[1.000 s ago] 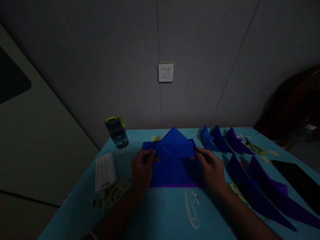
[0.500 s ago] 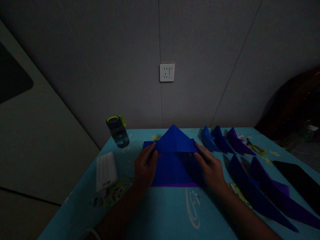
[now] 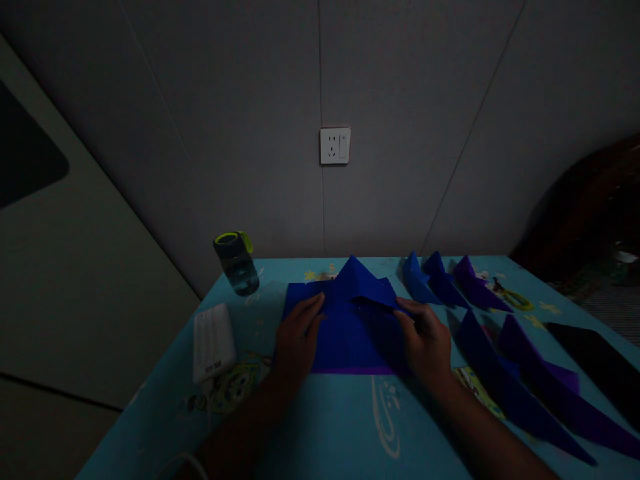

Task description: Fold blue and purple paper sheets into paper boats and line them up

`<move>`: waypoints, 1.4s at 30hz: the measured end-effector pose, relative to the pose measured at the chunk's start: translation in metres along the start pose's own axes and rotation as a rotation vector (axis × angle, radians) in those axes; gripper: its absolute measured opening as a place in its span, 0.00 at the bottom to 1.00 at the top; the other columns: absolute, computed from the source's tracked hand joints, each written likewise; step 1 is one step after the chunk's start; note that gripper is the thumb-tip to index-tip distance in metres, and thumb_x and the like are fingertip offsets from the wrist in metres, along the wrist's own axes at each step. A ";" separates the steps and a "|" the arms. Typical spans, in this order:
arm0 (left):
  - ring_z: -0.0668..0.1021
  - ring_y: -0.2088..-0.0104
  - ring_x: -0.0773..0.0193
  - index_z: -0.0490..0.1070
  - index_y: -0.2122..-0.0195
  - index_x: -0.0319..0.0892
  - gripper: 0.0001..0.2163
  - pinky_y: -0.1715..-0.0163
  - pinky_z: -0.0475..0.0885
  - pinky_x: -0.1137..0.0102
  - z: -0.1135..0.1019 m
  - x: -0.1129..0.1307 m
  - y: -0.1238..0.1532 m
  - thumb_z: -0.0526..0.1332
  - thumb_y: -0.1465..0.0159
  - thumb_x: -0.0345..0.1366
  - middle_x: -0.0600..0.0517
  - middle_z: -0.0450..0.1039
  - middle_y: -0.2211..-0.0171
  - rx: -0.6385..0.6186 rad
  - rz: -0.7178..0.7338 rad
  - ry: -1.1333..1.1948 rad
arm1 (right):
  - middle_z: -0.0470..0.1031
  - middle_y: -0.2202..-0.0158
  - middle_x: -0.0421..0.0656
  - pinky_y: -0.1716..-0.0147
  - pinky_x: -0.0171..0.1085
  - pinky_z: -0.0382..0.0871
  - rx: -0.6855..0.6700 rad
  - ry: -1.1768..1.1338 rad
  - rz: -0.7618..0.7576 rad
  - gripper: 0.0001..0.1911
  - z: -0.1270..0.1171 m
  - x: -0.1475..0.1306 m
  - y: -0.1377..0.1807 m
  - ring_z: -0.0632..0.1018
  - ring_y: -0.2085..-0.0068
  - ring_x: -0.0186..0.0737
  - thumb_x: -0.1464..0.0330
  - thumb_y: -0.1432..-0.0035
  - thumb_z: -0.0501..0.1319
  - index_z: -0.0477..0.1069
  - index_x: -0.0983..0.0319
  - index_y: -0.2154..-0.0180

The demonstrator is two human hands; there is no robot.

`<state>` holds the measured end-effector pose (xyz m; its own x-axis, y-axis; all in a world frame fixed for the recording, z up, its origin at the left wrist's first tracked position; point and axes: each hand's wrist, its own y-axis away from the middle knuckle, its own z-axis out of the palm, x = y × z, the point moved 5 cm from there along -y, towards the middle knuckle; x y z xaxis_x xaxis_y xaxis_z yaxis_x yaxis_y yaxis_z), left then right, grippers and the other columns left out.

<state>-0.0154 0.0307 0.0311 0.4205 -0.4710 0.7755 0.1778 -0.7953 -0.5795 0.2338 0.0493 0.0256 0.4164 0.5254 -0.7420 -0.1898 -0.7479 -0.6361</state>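
Observation:
A piece of folded blue paper [image 3: 357,279] with a pointed top is tilted over a stack of blue paper sheets [image 3: 350,340]. A purple edge shows along the front of the stack. My right hand [image 3: 425,337] pinches the folded piece's right lower corner between thumb and fingers. At its left end is my left hand [image 3: 297,333], thumb and fingers closed on the paper; the exact grip is partly hidden. Finished-looking folded paper boats stand to the right: a blue one [image 3: 419,280], a darker blue one [image 3: 443,281], a purple one [image 3: 477,285] and larger ones [image 3: 510,373] nearer.
On the left of the blue tablecloth [image 3: 320,427] are a water bottle [image 3: 239,267] and a white power bank [image 3: 214,340] with a cable. Yellow-handled scissors [image 3: 517,299] and a dark flat object [image 3: 595,360] lie at right. A socket [image 3: 335,145] is on the wall.
The folded paper has turned and tilted, its right side dipping and its peak shifting slightly right and lower. My left hand has moved a little right; more of the stack's left back corner shows.

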 end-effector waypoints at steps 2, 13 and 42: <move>0.81 0.54 0.57 0.77 0.50 0.51 0.15 0.50 0.75 0.62 0.003 0.003 0.002 0.60 0.36 0.31 0.50 0.79 0.52 -0.008 0.048 -0.012 | 0.83 0.62 0.44 0.59 0.47 0.76 -0.034 0.011 -0.081 0.05 0.002 -0.008 0.001 0.82 0.61 0.48 0.65 0.42 0.65 0.78 0.56 0.63; 0.77 0.49 0.58 0.68 0.41 0.45 0.19 0.48 0.74 0.63 0.026 0.020 0.018 0.60 0.34 0.31 0.44 0.74 0.49 -0.137 0.280 -0.102 | 0.81 0.55 0.47 0.55 0.43 0.78 -0.207 -0.028 -0.271 0.11 0.029 -0.035 0.018 0.82 0.56 0.46 0.69 0.40 0.63 0.76 0.57 0.54; 0.78 0.70 0.61 0.73 0.63 0.39 0.12 0.68 0.73 0.69 0.024 -0.001 0.005 0.58 0.37 0.43 0.50 0.75 0.71 -0.134 -0.263 0.104 | 0.67 0.78 0.34 0.76 0.34 0.62 -0.372 -0.570 0.693 0.24 0.054 0.008 0.030 0.67 0.78 0.32 0.48 0.52 0.68 0.63 0.59 0.72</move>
<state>0.0066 0.0359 0.0216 0.2810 -0.2739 0.9198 0.1464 -0.9349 -0.3232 0.1839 0.0534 -0.0108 -0.1938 -0.0359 -0.9804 0.1035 -0.9945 0.0160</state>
